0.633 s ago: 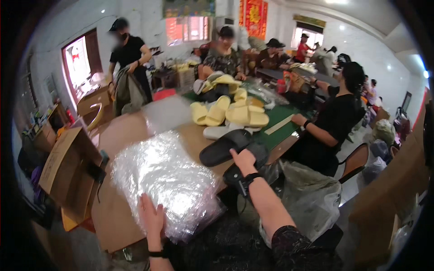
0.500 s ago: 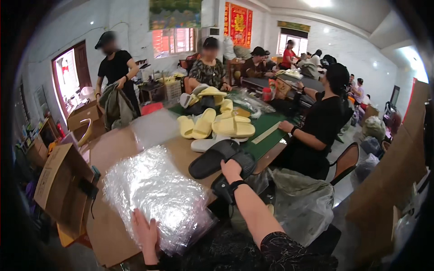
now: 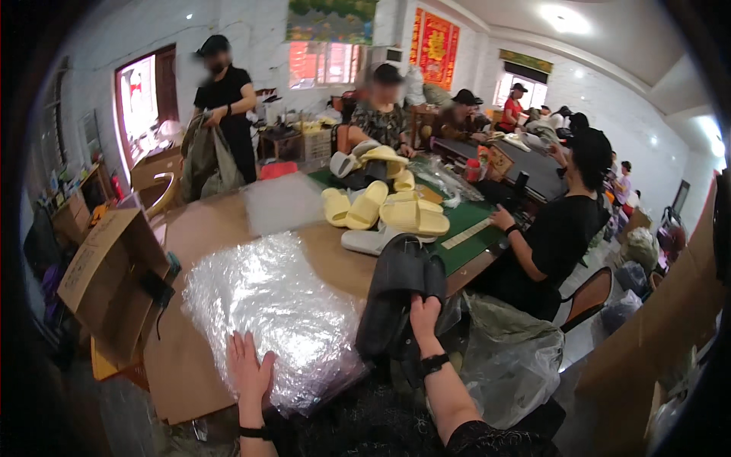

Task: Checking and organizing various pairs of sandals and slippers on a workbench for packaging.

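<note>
A pair of black slide sandals hangs tilted over the table's near right edge, with my right hand closed on them. The sandals overlap, and some of my fingers are hidden behind them. On a shiny stack of clear plastic bags rests my left hand, flat, with its thumb spread and holding nothing. Beyond the sandals lies a pile of yellow slide sandals, mixed with grey and black ones. A whitish sandal lies at the pile's near side.
Brown cardboard covers the near tabletop; a green mat lies farther right. An opened carton stands at left. A clear sack is right of my arm. Co-workers sit around the table, and one stands at far left holding a sack.
My right hand has drawn the black sandals nearer and turned them upright, off the pile's edge. My left hand stays on the plastic bags. The whole view has shifted slightly.
</note>
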Demonstrator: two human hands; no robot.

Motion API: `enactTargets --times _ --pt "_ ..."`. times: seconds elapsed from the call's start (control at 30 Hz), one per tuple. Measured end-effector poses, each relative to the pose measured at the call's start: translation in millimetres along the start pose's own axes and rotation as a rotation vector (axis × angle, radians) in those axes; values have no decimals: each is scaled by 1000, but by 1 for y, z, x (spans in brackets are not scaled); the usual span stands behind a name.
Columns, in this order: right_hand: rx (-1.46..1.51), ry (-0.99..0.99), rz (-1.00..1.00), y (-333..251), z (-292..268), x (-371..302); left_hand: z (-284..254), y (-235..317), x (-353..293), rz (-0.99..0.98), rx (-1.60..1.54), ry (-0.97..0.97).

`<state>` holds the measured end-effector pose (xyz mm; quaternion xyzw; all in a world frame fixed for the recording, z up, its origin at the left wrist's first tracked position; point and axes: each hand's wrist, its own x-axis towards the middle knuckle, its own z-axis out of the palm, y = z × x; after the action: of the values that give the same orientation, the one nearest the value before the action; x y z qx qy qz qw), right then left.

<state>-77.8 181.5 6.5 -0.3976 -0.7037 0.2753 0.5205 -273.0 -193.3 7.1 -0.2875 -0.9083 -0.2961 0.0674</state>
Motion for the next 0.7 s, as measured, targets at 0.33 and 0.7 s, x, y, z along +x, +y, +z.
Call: enactTargets --times 0.33,0.7 --pt "887 -209 266 -54 -39 -90 -25 21 -6 194 132 135" --pt "786 -125 151 -10 -66 -77 -13 31 -28 283 23 -86"
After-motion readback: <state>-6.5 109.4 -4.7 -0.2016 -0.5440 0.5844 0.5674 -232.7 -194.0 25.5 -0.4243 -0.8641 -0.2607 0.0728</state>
